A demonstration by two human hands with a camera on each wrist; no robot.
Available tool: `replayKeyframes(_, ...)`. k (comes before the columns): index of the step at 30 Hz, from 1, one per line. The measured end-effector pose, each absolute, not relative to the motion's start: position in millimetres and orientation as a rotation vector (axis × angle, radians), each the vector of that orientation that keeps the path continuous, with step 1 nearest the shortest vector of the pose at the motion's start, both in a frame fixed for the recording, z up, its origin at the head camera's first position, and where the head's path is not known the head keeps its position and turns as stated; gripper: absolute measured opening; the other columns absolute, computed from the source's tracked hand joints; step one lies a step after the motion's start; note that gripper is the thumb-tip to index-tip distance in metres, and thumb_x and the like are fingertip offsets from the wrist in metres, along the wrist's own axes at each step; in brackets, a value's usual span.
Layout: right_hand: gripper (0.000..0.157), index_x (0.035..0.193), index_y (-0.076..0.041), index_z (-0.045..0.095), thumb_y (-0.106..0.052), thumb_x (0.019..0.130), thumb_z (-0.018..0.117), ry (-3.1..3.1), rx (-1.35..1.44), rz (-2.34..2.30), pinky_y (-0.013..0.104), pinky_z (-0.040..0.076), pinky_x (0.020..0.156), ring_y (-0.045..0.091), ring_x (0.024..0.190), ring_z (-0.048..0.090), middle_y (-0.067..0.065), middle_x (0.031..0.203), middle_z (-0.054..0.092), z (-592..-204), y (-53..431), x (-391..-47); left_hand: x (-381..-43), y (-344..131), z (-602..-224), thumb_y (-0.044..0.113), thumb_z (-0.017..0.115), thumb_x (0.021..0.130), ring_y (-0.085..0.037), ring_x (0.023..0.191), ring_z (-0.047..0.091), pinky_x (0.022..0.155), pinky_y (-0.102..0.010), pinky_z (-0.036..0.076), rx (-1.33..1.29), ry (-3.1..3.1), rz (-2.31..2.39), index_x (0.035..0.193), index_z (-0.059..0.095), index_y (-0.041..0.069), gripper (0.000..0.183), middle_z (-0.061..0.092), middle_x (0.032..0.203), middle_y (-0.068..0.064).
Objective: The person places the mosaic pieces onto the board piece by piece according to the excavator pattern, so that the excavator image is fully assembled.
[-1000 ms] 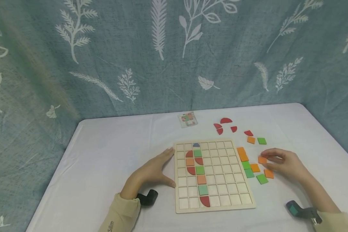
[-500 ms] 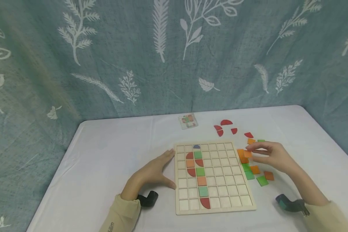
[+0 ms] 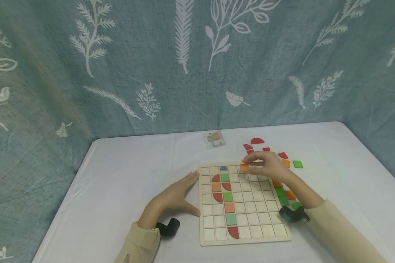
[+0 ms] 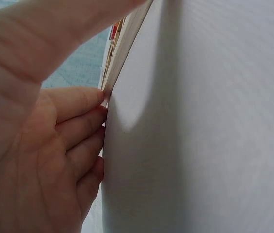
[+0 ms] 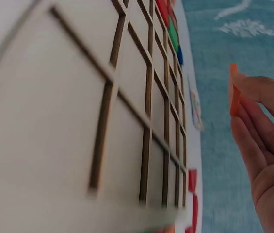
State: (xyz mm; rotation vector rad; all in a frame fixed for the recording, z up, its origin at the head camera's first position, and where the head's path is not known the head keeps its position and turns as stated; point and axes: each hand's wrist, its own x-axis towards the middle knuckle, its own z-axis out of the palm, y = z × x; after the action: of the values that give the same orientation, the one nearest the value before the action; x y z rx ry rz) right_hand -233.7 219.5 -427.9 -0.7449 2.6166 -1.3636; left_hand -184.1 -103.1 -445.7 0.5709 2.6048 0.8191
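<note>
A wooden grid board (image 3: pixel 253 219) lies on the table, with red quarter-circle pieces (image 3: pixel 233 232), green and orange squares and a blue half-circle (image 3: pixel 223 168) in some of its cells. Against the board's left edge rests my left hand (image 3: pixel 172 195), thumb and fingers spread; the left wrist view shows its fingertips touching the wooden side. My right hand (image 3: pixel 266 166) pinches an orange square tile (image 3: pixel 244 167) between thumb and fingers above the board's far rows. In the right wrist view that tile (image 5: pixel 234 90) is seen edge-on, clear of the grid.
A small pattern card (image 3: pixel 214 139) lies behind the board. Loose red curved pieces (image 3: pixel 257 141) lie at the far right. Along the board's right side are green and orange squares (image 3: pixel 290 195), partly hidden by my right forearm. A patterned blue-green curtain (image 3: pixel 151 73) hangs behind the table.
My right hand has carried the orange tile leftward from beside the loose squares to above the board's far part. My left hand stays at the board's edge.
</note>
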Motion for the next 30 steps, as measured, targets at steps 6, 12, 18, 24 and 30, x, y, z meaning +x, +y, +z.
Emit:
replayKeyframes(6,0.023,0.100,-0.004,0.068,-0.008,0.078,0.073,2.581,-0.863,-1.292,0.031,0.053,0.084,0.024,0.098,0.063,0.009,0.102,0.067,-434,199,-252,-184,-103,-445,0.044,0.087,0.052,-0.023,0.140,0.018,0.112,-0.044,0.023,0.581,2.602,0.817,0.147,0.025,0.013,0.117,0.020,0.153,-0.004)
replayKeyframes(12,0.020,0.097,-0.006,0.069,-0.005,0.078,0.072,2.587,-0.849,-1.205,0.030,0.055,0.081,0.024,0.095,0.064,0.008,0.099,0.068,-437,192,-259,-184,-103,-444,0.044,0.086,0.051,-0.022,0.140,0.018,0.113,-0.044,0.022,0.574,2.598,0.818,0.147,0.025,0.014,0.117,0.020,0.153,-0.003)
replayKeyframes(18,0.017,0.094,-0.011,0.069,-0.007,0.078,0.073,2.670,-0.863,-1.098,0.034,0.055,0.081,0.020,0.093,0.064,0.002,0.095,0.069,-439,188,-259,-184,-104,-443,0.044,0.086,0.052,-0.024,0.140,0.019,0.112,-0.045,0.023,0.576,2.607,0.806,0.147,0.026,0.012,0.117,0.020,0.153,-0.005)
replayKeyframes(24,0.017,0.094,-0.010,0.069,-0.007,0.077,0.073,2.693,-0.889,-1.074,0.039,0.053,0.084,0.021,0.092,0.063,0.001,0.092,0.069,-437,185,-255,-185,-104,-443,0.044,0.086,0.052,-0.023,0.140,0.019,0.112,-0.045,0.022,0.582,2.600,0.804,0.147,0.025,0.012,0.117,0.020,0.153,-0.005)
replayKeyframes(30,0.018,0.092,-0.008,0.068,-0.003,0.076,0.073,2.710,-0.913,-1.066,0.037,0.054,0.084,0.020,0.091,0.064,0.002,0.091,0.069,-437,181,-253,-185,-104,-442,0.043,0.086,0.052,-0.023,0.140,0.018,0.113,-0.045,0.022,0.572,2.590,0.816,0.146,0.026,0.012,0.116,0.021,0.153,-0.005)
